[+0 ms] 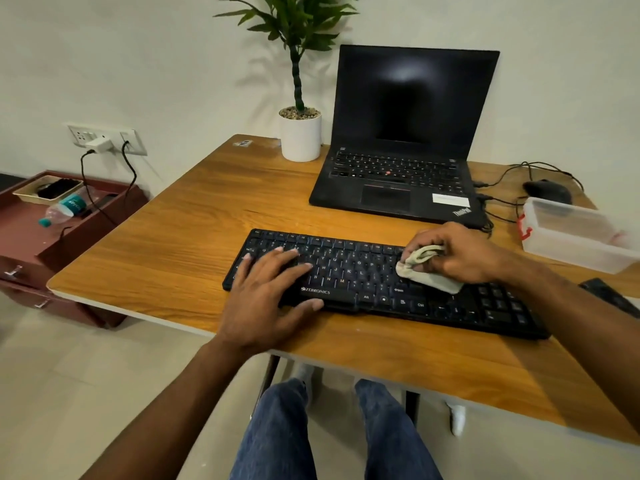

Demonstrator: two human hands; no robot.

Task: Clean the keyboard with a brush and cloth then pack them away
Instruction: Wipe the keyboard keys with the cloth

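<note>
Your left hand (266,299) lies flat with straight fingers on the left part of the one black Zebronics keyboard (374,282). Your right hand (460,252) grasps one beige cloth (424,268) and presses it on the keys right of the middle. Behind the keyboard stands one ThinkPad laptop (401,140); to the right of the keyboard sits one clear plastic box (575,233).

One head-worn view — looking forward and down, close over the table (166,258).
</note>
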